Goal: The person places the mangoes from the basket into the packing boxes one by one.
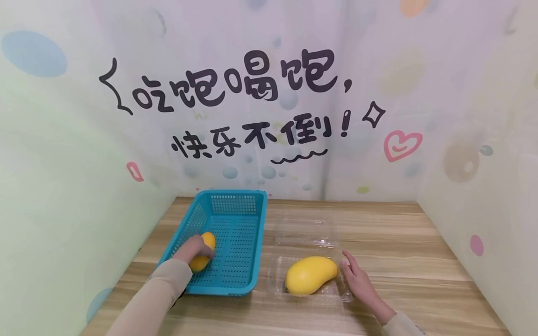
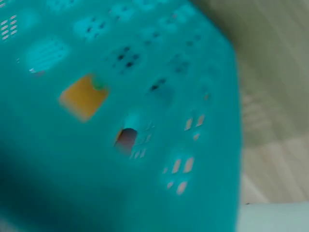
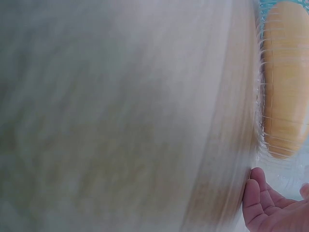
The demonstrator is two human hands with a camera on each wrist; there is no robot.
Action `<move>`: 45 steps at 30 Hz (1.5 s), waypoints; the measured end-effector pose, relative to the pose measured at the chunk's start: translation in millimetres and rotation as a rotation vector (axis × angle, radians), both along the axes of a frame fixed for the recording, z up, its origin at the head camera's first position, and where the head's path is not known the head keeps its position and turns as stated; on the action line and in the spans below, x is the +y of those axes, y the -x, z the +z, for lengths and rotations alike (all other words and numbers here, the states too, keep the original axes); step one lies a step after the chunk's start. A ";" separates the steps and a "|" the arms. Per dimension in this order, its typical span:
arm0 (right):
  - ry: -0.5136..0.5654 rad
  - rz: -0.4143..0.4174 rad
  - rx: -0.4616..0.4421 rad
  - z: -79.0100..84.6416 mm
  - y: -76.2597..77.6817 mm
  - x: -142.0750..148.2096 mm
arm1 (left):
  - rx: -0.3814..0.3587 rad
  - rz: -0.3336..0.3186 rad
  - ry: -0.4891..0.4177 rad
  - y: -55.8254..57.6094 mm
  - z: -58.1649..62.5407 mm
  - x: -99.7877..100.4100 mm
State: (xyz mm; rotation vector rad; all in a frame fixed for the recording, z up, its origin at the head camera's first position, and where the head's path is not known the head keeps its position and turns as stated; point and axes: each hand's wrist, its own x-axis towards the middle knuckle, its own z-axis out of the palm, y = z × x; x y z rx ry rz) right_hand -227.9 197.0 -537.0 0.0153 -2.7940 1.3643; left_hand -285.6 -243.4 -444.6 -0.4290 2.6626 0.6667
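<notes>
My left hand (image 1: pixel 194 249) reaches over the near left side of a blue plastic basket (image 1: pixel 262 233) and grips a yellow mango (image 1: pixel 208 240) inside it, fingers curled across its middle. Through the slots of the basket wall (image 2: pixel 193 72) in the left wrist view, parts of the mango (image 2: pixel 84 99) show. A second, larger mango (image 1: pixel 311 275) lies in a clear plastic clamshell box (image 1: pixel 279 275), whose lid (image 1: pixel 304 231) is folded back. At the box's right side rests my right hand (image 1: pixel 357 280), fingers loosely extended along its edge. In the right wrist view its fingertips sit just below the boxed mango (image 3: pixel 286 82).
Both containers stand side by side on a wood-grain table (image 1: pixel 399 242), the basket on the left. A printed backdrop (image 1: pixel 269 177) with dark lettering rises behind the table, and pale walls close it in on either side.
</notes>
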 end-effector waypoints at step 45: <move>0.016 0.000 0.002 0.0 1.2 -1.1 | 0.207 -0.410 -0.173 -18.6 41.5 175.4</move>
